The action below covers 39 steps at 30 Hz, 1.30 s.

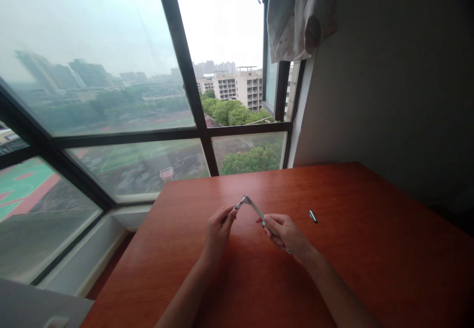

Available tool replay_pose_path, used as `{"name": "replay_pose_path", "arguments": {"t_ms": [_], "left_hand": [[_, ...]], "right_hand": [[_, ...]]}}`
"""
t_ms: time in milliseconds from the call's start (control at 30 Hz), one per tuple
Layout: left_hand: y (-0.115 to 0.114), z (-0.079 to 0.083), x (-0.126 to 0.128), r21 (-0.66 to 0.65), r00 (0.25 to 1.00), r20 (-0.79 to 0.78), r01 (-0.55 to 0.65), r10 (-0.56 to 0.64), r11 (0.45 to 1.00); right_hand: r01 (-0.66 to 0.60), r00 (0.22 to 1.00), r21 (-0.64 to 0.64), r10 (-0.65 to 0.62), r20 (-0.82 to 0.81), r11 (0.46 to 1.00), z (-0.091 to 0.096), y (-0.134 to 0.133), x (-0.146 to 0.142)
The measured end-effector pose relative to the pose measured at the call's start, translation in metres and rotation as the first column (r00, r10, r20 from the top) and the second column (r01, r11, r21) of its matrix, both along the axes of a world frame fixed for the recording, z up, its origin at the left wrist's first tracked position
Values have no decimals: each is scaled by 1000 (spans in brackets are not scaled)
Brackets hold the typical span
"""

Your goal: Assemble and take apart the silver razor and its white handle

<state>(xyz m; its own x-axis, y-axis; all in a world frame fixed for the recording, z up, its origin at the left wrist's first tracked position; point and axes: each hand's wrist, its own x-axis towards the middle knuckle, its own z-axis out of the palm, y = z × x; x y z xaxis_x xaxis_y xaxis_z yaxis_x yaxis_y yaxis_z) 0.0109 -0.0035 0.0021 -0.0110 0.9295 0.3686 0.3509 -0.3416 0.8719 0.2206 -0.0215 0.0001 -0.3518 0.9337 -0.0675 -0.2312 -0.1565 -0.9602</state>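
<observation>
Slim silver metal tool [255, 208] was gripped by the right hand [284, 230], its far end met by a slender piece [239, 204] pinched in the left hand [217, 230], above a reddish-brown wooden table [155, 264], left of a small dark-green cylinder [313, 216].

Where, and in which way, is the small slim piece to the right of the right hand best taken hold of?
Probably pinch the small slim piece at its middle, from above, fingers on its two long sides: it looks narrow and lies on its side on the table, apart from the right hand.
</observation>
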Motion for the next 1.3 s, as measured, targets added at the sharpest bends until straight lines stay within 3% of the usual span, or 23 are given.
{"name": "replay_pose_path", "arguments": {"t_ms": [467,700,800,967,1100,1300], "left_hand": [[1,-6,-1,-73,1000,10,-27,28,997],[4,-6,-2,-134,998,50,-21,28,991],[5,-7,-1,-163,998,61,12,-2,987],[6,-10,1,-225,990,128,90,-62,970],[6,-11,5,-292,958,269,179,-99,940],[7,-9,7,-417,876,479,287,-59,862]], "right_hand": [[41,996,31,-43,82,999,-2,1,-1],[134,967,138,-160,198,981,-8,5,-1],[186,901,320,-291,322,929,-8,6,0],[153,783,576,-454,425,803,-8,6,2],[92,699,670,-527,484,737,-11,5,3],[11,557,711,-595,579,703,-13,2,4]]}}
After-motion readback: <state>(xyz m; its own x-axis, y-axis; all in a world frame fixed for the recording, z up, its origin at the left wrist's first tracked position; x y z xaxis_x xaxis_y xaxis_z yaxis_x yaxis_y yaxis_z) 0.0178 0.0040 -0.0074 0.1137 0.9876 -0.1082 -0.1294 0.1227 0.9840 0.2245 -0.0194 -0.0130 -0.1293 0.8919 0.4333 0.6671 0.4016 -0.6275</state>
